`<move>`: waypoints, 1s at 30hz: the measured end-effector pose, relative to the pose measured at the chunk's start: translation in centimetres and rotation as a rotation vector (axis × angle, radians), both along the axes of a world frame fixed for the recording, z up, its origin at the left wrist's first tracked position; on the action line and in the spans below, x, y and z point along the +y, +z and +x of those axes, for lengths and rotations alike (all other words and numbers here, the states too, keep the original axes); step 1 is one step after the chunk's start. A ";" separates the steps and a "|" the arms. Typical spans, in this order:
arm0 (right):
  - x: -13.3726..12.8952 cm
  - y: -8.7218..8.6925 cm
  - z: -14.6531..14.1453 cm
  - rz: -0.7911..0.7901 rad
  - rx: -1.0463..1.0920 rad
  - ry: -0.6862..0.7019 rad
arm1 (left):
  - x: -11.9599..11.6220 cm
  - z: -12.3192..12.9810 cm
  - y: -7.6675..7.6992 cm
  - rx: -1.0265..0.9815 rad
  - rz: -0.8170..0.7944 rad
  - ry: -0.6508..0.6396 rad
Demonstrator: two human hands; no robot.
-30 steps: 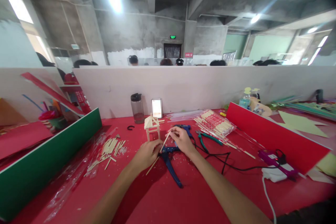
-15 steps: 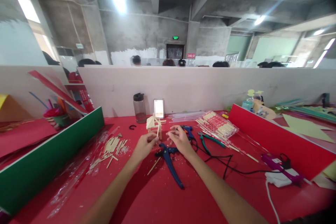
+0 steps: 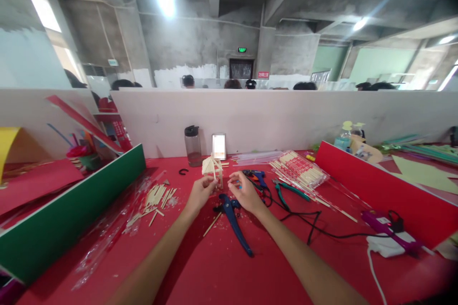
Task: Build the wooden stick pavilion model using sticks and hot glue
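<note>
Left hand pinching stick by model. Right hand empty, fingers parted, above cutter.

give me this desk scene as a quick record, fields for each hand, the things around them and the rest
left hand: pinches a thin wooden stick in front of the small stick model
right hand: raised beside the model; whether it holds anything is unclear
tool below hands: blue-handled cutter
right side: teal-handled pliers, packed sticks
left side: loose short sticks
back: dark-lidded bottle
side panels: green left, red right
</note>
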State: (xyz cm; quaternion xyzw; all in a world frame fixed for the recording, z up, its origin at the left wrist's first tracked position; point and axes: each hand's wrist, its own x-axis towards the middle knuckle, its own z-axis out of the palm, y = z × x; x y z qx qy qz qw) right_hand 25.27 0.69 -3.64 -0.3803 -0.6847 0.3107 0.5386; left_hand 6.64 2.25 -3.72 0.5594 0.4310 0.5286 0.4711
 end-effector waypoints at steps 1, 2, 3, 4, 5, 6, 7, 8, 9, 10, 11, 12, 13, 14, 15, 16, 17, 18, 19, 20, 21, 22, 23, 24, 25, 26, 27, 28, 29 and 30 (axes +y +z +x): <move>0.1 0.3 0.0 0.016 -0.023 -0.005 | 0.1 0.0 0.0 -0.008 -0.003 0.002; 0.4 0.6 0.0 0.026 -0.046 -0.010 | 0.1 -0.1 -0.1 -0.019 -0.008 0.004; 0.7 1.0 0.0 0.037 -0.069 -0.018 | 0.2 -0.1 -0.1 -0.031 -0.012 0.008; 1.2 1.4 -0.1 0.050 -0.091 -0.029 | 0.3 -0.1 -0.1 -0.040 -0.015 0.014; 1.8 1.8 -0.1 0.074 -0.114 -0.040 | 0.3 -0.1 -0.1 -0.047 -0.015 0.020; 2.5 2.1 -0.3 0.105 -0.135 -0.053 | 0.4 -0.1 -0.1 -0.050 -0.015 0.024; 3.3 2.4 -0.4 0.134 -0.158 -0.061 | 0.4 -0.1 -0.1 -0.051 -0.016 0.026; 4.1 2.6 -0.7 0.164 -0.184 -0.067 | 0.4 -0.1 -0.1 -0.053 -0.017 0.027; 4.9 2.8 -0.9 0.194 -0.207 -0.075 | 0.4 0.0 -0.1 -0.056 -0.018 0.026; 5.6 3.0 -1.2 0.225 -0.228 -0.071 | 0.5 0.0 -0.1 -0.060 -0.019 0.023; 6.3 3.1 -1.6 0.250 -0.244 -0.060 | 0.5 0.0 -0.1 -0.063 -0.019 0.019; 6.8 3.1 -1.9 0.261 -0.254 -0.040 | 0.5 0.0 -0.1 -0.061 -0.019 0.016; 7.2 3.1 -2.2 0.258 -0.256 -0.012 | 0.5 0.0 -0.2 -0.055 -0.017 0.014; 7.5 3.0 -2.4 0.245 -0.251 0.021 | 0.6 0.0 -0.2 -0.045 -0.015 0.013; 7.6 3.0 -2.7 0.226 -0.238 0.054 | 0.6 0.0 -0.2 -0.035 -0.012 0.014; 7.6 2.9 -2.8 0.208 -0.219 0.083 | 0.6 -0.1 -0.3 -0.027 -0.009 0.016; 7.5 2.9 -2.9 0.195 -0.198 0.103 | 0.7 -0.1 -0.3 -0.022 -0.006 0.018; 7.3 2.8 -3.0 0.187 -0.179 0.115 | 0.7 -0.2 -0.4 -0.021 -0.003 0.020; 7.2 2.8 -3.0 0.183 -0.162 0.120 | 0.7 -0.2 -0.4 -0.022 0.000 0.022; 7.0 2.8 -3.0 0.181 -0.150 0.121 | 0.7 -0.3 -0.5 -0.023 0.003 0.023; 6.9 2.8 -3.0 0.181 -0.142 0.122 | 0.8 -0.3 -0.5 -0.024 0.005 0.022; 6.8 2.8 -2.9 0.182 -0.137 0.123 | 0.8 -0.3 -0.6 -0.028 0.007 0.021; 6.8 2.8 -2.9 0.184 -0.133 0.127 | 0.8 -0.3 -0.6 -0.031 0.008 0.019; 6.8 2.8 -2.9 0.187 -0.131 0.131 | 0.8 -0.3 -0.6 -0.034 0.007 0.020; 6.8 2.8 -2.9 0.188 -0.128 0.134 | 0.8 -0.3 -0.6 -0.037 0.006 0.020; 6.9 2.8 -2.9 0.188 -0.126 0.138 | 0.8 -0.3 -0.7 -0.040 0.007 0.022; 6.9 2.8 -2.8 0.189 -0.124 0.141 | 0.8 -0.3 -0.7 -0.041 0.010 0.024; 6.9 2.8 -2.8 0.190 -0.125 0.146 | 0.7 -0.3 -0.7 -0.040 0.016 0.026; 7.0 2.8 -2.8 0.194 -0.126 0.150 | 0.7 -0.3 -0.7 -0.037 0.024 0.028; 7.0 2.8 -2.7 0.199 -0.126 0.153 | 0.7 -0.4 -0.6 -0.033 0.030 0.029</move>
